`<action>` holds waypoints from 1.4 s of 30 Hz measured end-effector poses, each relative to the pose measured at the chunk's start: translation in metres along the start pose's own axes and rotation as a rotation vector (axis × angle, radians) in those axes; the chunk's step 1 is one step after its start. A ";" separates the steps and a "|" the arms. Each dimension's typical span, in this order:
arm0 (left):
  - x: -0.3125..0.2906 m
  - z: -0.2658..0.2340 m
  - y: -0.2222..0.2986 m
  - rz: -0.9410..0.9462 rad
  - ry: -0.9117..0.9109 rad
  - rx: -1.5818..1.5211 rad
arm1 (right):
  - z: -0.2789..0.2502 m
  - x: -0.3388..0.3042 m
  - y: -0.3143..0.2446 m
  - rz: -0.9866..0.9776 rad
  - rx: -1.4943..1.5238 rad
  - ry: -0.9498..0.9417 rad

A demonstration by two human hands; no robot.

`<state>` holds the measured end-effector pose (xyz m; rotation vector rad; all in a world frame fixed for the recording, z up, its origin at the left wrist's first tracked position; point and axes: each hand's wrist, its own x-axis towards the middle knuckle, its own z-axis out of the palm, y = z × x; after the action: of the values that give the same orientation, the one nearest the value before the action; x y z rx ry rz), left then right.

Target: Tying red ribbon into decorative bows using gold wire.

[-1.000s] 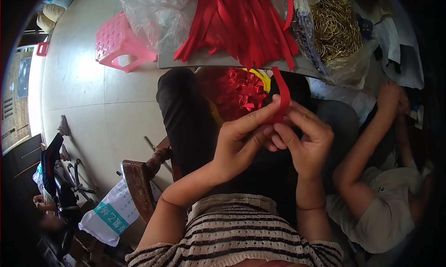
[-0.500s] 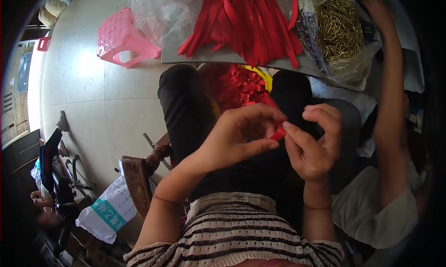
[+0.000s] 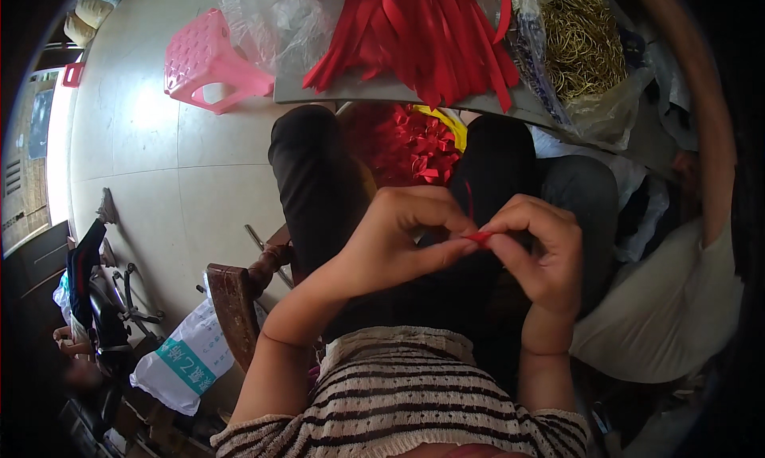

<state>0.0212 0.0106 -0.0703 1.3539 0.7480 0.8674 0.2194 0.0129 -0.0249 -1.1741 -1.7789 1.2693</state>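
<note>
Above my lap, my left hand (image 3: 406,231) and my right hand (image 3: 538,247) meet, fingertips nearly touching. Between them both pinch a small piece of red ribbon (image 3: 480,236), and a thin end of it sticks up past the fingers. Its exact fold is mostly hidden by the fingertips. Beyond my hands, between my knees, a container with a yellow rim (image 3: 457,128) holds many small red ribbon bows (image 3: 430,147). Long red ribbon strips (image 3: 414,40) hang in a thick bunch over the near edge of the table.
The grey table (image 3: 311,90) also carries a clear plastic bag (image 3: 275,20) and a bag of gold cords (image 3: 583,44). A pink stool (image 3: 199,56) stands at the left. A wooden chair arm (image 3: 235,299) is by my left elbow. Another person's arm (image 3: 713,131) reaches in at right.
My right fingers have closed in onto the ribbon piece, which is now squeezed flatter between both hands. The other person's arm has shifted to the right.
</note>
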 end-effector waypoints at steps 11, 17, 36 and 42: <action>0.001 0.005 0.001 -0.336 0.520 -0.932 | 0.013 0.012 0.003 -0.494 -0.202 0.126; 0.002 0.001 0.023 0.097 -0.069 0.332 | 0.005 0.012 -0.006 -0.374 -0.296 0.082; 0.001 0.014 0.002 0.042 0.220 0.105 | -0.017 0.001 0.011 0.057 -0.035 0.046; -0.001 0.018 0.000 0.061 0.210 0.093 | -0.073 0.073 0.042 -0.131 -0.892 0.518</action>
<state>0.0363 0.0001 -0.0686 1.3875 0.9225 1.0451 0.2675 0.1126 -0.0410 -1.6126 -1.9821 -0.0006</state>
